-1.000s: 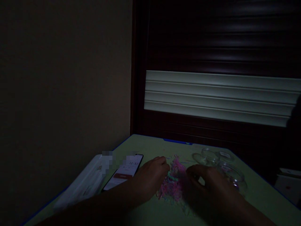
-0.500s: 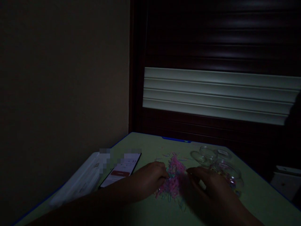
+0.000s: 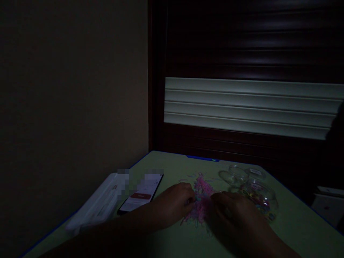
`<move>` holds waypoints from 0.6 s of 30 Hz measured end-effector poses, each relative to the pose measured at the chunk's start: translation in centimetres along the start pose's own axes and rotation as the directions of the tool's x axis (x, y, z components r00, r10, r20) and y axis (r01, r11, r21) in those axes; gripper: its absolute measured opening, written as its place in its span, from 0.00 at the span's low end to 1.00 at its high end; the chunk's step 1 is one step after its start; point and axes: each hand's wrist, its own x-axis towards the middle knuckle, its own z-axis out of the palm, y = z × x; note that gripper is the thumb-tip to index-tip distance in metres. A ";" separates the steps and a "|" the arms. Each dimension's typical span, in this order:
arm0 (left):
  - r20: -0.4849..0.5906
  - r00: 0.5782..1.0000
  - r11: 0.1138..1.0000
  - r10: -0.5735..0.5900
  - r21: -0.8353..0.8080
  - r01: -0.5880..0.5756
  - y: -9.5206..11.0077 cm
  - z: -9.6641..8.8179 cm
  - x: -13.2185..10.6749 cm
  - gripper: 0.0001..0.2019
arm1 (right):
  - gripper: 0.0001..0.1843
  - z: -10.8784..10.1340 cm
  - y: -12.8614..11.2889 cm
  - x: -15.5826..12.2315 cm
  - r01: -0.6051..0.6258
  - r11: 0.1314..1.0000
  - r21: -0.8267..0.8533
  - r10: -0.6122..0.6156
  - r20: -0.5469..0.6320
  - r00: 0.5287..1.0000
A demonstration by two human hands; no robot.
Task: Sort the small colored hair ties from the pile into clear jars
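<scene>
A heap of tiny pink and pastel elastic bands (image 3: 201, 204) lies in the middle of a pale green table (image 3: 295, 229). My left hand (image 3: 174, 204) rests at the heap's left side, fingers curled with the tips pinching into the bands. At the right side, my right hand (image 3: 233, 215) has its fingers bent and pinched at the edge of the pile. The dim light hides which bands each hand grips.
Clear round plastic containers (image 3: 258, 195) stand right of the heap, one holding coloured bands, with another (image 3: 236, 175) behind. A lit phone (image 3: 142, 195) lies to the left beside a white case (image 3: 94, 208). A wall and dark slatted panel stand behind.
Both hands stayed at the heap, and my right hand's fingers closed in nearer the left hand. The camera shifted slightly.
</scene>
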 end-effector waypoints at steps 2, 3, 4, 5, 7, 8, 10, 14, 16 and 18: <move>-0.012 1.000 1.000 -0.005 0.017 0.005 0.2 0.1 0.0 0.04 | 0.09 0.0 0.0 0.1 0.004 1.000 0.001 -0.004 0.002 1.000; -0.017 1.000 1.000 -0.012 0.024 0.013 0.2 0.1 0.0 0.03 | 0.09 0.0 0.0 0.2 0.007 1.000 0.004 -0.007 0.005 1.000; -0.024 1.000 0.999 -0.021 0.028 0.021 0.3 0.1 0.0 0.03 | 0.09 0.0 0.1 0.2 0.011 1.000 0.008 -0.011 0.006 1.000; -0.033 0.999 0.999 -0.029 0.030 0.030 0.4 0.1 0.0 0.03 | 0.09 0.0 0.1 0.3 0.015 1.000 0.010 -0.015 0.007 1.000; -0.050 0.998 0.998 -0.047 0.028 0.048 0.4 -0.1 0.0 0.03 | 0.08 -0.1 0.1 0.3 0.019 1.000 0.009 -0.019 0.008 1.000; -0.058 0.997 0.998 -0.055 0.026 0.056 0.5 -0.2 0.0 0.03 | 0.08 -0.2 0.1 0.3 0.015 1.000 0.005 -0.015 0.010 1.000; -0.087 0.994 0.997 -0.068 0.027 0.070 0.5 -0.2 0.1 0.03 | 0.08 -0.4 0.1 0.2 0.008 1.000 -0.007 -0.008 0.007 1.000; -0.151 0.987 0.997 -0.061 0.032 0.067 0.3 0.0 0.2 0.05 | 0.09 -0.5 -0.2 0.0 0.014 1.000 -0.015 -0.015 -0.012 1.000; -0.175 0.983 0.998 -0.052 0.021 0.057 0.1 0.1 0.3 0.06 | 0.08 -0.5 -0.3 0.0 0.017 1.000 -0.015 -0.018 -0.024 1.000; -0.191 0.980 0.999 -0.046 0.006 0.048 0.0 0.1 0.3 0.07 | 0.08 -0.5 -0.3 0.0 0.015 1.000 -0.016 -0.016 -0.029 0.999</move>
